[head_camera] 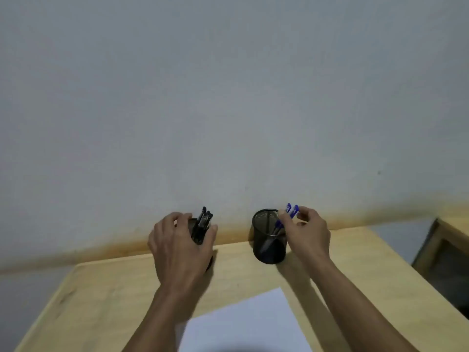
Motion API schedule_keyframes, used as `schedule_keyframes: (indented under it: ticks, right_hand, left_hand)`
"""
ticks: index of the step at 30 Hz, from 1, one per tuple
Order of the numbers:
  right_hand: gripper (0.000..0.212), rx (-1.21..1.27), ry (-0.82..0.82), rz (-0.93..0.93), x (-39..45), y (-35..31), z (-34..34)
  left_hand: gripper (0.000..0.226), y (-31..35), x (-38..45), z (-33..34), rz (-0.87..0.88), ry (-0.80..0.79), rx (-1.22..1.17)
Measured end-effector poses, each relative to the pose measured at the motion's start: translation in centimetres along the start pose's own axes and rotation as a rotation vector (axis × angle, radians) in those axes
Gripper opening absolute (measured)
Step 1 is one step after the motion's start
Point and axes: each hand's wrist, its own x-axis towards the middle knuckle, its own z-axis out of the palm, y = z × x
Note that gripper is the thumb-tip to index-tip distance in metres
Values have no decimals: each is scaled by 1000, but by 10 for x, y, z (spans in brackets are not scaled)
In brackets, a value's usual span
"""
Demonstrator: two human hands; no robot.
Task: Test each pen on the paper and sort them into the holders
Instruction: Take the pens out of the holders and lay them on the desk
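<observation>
Two black mesh holders stand at the back of the wooden desk (106, 295). My left hand (181, 247) wraps around the left holder (209, 261), which is mostly hidden behind it; black pens (203, 221) stick out above my fingers. The right holder (269, 237) holds blue pens (291, 210). My right hand (308, 232) pinches the blue pens' caps at the holder's right rim. A white sheet of paper (243, 323) lies on the desk in front of me, between my forearms.
A pale wall rises right behind the desk. At the right, past the desk's edge, stands a dark wooden frame (441, 255) of another piece of furniture.
</observation>
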Motion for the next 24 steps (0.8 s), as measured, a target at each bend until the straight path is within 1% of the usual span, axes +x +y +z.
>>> schedule_keyframes:
  ticks: [4,7,11,14,16,19,22,24]
  right_hand:
    - [43,58,61,87,18,2,10]
    - [32,76,48,106,22,6,19]
    - [31,110,48,135,26,12,23]
    - [19,180,16,135,27,16,25]
    - [11,220,-9,118,29,20,26]
    - [5,239,-33,53,26,22,24]
    - [18,212,-20,-50,15,23,20]
    - [15,244,-41,-85,6,23,19]
  left_hand:
    - [49,2,9,13,-21,-5,81]
    - [45,0,12,22,-36,-19,112]
    - [44,0,14,30,-65,-22,111]
    - [39,3,13,34,-93,6,72]
    - [34,3,12,36,-118,17,46]
    - [27,2,10,36,-112,29,-3]
    - [21,1,5,36,-60,59,-7]
    - [19,1,2,37,-34,62,8]
